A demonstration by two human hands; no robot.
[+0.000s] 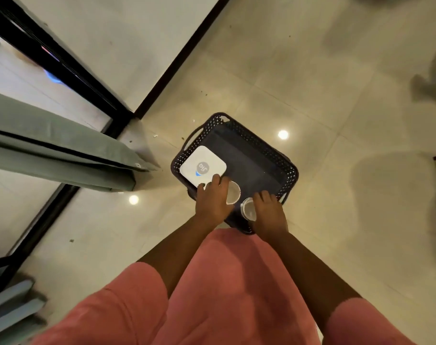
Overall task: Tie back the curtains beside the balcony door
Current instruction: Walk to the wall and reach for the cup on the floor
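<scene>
Both arms extended down over dark perforated basket (274,155) on tiled floor (311,78). Left hand (213,201) curled on clear cup (233,192), fingertips touching white device (202,168). Right hand (269,211) gripping second cup (248,207), seemingly by rim. Two cups counted. Grey-green curtain (62,148) seen hanging loose in folds at left, beside black-framed balcony door (70,68).

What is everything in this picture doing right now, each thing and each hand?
Green curtain: hanging loose, not tied back.
Dark basket: on the floor, open on top.
White box: lying flat at the basket's corner.
Two clear cups: at the basket's near rim, one by each hand.
Left hand: on one cup.
Right hand: on the other cup.
</scene>
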